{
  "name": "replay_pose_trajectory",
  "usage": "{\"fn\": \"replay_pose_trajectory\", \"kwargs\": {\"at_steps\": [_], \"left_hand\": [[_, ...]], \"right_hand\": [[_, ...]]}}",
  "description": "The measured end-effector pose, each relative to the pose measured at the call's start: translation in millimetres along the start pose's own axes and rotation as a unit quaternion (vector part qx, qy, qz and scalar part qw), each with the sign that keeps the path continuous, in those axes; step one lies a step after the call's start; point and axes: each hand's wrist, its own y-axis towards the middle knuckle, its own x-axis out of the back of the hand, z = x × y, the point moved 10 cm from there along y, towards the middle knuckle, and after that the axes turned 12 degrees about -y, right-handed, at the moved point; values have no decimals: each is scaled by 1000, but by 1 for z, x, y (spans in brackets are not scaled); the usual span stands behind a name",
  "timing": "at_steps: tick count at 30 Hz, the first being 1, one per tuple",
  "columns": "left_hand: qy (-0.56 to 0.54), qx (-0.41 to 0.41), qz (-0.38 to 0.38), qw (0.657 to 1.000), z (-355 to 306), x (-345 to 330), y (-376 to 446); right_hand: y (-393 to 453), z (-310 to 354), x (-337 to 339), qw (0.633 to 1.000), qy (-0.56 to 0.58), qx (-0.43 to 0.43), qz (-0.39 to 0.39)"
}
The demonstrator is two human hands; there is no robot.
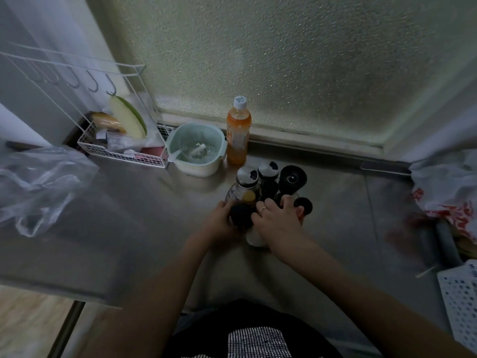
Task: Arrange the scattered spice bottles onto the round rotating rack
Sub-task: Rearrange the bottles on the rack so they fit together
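Several spice bottles stand bunched together on the steel counter: two with silver lids [247, 177], a tall black grinder [292, 179], a small yellow-capped one [249, 196] and a black-capped one [304, 204]. The round rack beneath them is mostly hidden; only a thin wire rim [230, 191] shows at the left. My left hand [222, 221] wraps the left side of a dark-capped bottle [240, 215] at the near edge of the cluster. My right hand [277, 219] lies over the cluster's near right, fingers curled round bottles. A white bottle bottom [254, 237] peeks out below my hands.
Behind the cluster stand an orange drink bottle [238, 133] and a pale green colander bowl [197, 148]. A white wire basket [124, 148] sits at the back left, a clear plastic bag [38, 182] at the left. A printed bag [446, 187] and white perforated basket [462, 301] crowd the right.
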Motion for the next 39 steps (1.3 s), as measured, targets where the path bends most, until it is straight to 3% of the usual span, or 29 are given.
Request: {"fn": "replay_pose_trajectory", "kwargs": {"at_steps": [5, 8, 10, 13, 16, 19, 27, 39], "left_hand": [[12, 16, 33, 999, 7, -10, 3], [90, 13, -3, 996, 5, -5, 4], [127, 2, -27, 991, 2, -2, 2], [136, -11, -43, 990, -1, -2, -2], [146, -48, -41, 987, -9, -7, -3], [38, -91, -17, 995, -17, -19, -8], [-13, -104, -34, 994, -27, -20, -15], [107, -54, -7, 993, -17, -31, -18]], "right_hand": [[-26, -34, 48, 999, 30, 6, -36], [-40, -80, 97, 987, 143, -17, -76], [-37, -103, 129, 968, 205, -30, -142], [-9, -100, 152, 951, 232, -22, -204], [29, -73, 136, 956, 238, 20, -168], [53, -48, 111, 966, 220, 52, -124], [82, -5, 68, 987, 125, 92, -45], [101, 15, 50, 993, 48, 101, -31]]}}
